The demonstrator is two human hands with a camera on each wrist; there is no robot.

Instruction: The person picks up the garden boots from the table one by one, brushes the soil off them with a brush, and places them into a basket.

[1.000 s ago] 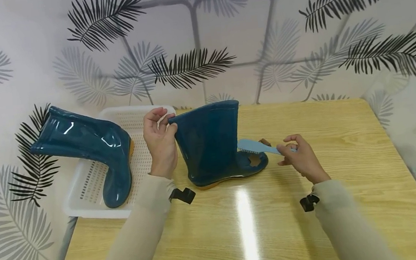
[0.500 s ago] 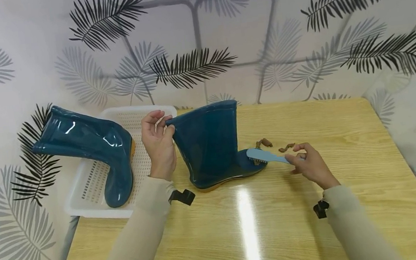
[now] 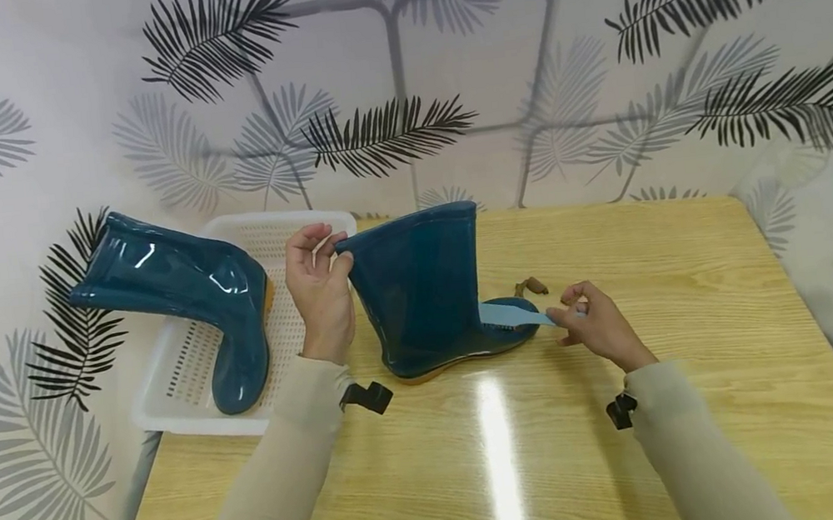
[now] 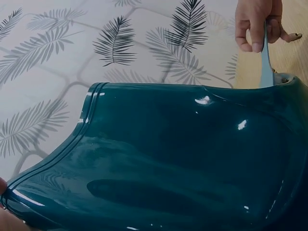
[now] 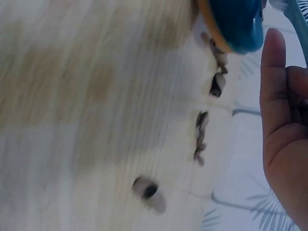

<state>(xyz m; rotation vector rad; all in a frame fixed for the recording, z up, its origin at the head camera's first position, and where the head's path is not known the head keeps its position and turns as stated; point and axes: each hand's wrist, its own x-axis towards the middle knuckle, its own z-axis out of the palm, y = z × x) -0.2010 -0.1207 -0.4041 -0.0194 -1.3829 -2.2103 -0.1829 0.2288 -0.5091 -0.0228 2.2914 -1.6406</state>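
A glossy dark teal rubber boot stands on the wooden table, toe to the right. My left hand pinches the rim of its shaft at the top left corner. Between thumb and fingers, my right hand holds the handle of a pale blue brush. The brush head lies over the boot's toe, bristles down, its end right at the shaft. Brown crumbly bits lie on the table just behind the toe. More dark brown pieces show in the right wrist view, strung out near the toe tip.
To the left, a white perforated plastic basket holds a second teal boot, leaning with its shaft over the basket's side. A wall covering with a leaf print rises behind the table.
The brush moved right and down toward the toe tip, then back left to the shaft. A brown patch seen on the toe earlier no longer shows. My left hand keeps its pinch.
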